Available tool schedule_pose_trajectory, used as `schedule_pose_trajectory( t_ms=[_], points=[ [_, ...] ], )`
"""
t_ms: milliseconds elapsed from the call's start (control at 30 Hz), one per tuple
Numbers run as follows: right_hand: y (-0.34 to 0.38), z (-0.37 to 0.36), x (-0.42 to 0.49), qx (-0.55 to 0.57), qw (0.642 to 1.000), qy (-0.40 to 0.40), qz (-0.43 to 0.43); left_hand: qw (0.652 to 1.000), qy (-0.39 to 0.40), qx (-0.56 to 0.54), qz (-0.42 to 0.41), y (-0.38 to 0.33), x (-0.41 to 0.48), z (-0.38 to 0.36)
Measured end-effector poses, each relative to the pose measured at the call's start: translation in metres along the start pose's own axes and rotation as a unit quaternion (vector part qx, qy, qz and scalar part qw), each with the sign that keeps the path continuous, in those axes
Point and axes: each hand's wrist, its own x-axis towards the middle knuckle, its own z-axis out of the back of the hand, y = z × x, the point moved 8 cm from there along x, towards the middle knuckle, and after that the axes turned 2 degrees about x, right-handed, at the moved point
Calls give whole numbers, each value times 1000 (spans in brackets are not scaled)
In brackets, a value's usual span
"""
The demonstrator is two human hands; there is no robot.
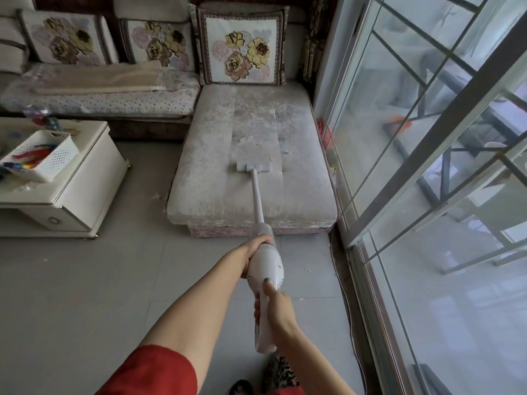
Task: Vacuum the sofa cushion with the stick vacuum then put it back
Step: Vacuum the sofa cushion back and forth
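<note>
A white stick vacuum [265, 266] reaches from my hands to the pale chaise cushion [216, 178] of the sofa. Its flat floor head [252, 166] lies on the middle of the cushion, with small white scraps [242, 139] scattered just beyond it. My left hand [252, 252] grips the front of the vacuum body. Further back, my right hand [275, 309] is wrapped around the handle, thumb on top near a button.
A floral pillow [242, 44] leans at the cushion's far end. Glass sliding doors [413, 166] run along the right. A white low table [57, 178] with a basket [42, 155] stands at left. Grey tile floor [114, 280] lies between, with a few scraps.
</note>
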Motion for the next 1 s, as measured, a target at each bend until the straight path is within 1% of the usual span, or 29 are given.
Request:
schedule_pose_trajectory(
  t_ms=[100,333,533,667,867,1000],
  points=[
    [13,-7,13,-5,1000,-4,-2,1000,2,-3,2,-16,8,4],
    [65,-22,60,-6,1000,1,8,1000,2,-6,-2,-78,33,13],
    [118,-37,97,-16,1000,12,17,1000,-23,-7,-4,-138,50,21],
    [153,-42,116,-31,999,25,33,1000,-18,-9,-10,-174,56,23],
    [188,-60,140,-35,999,26,31,1000,-9,-15,-13,-218,67,33],
    [210,-74,162,-49,998,20,31,1000,-7,-10,-1,-245,82,46]
  ],
)
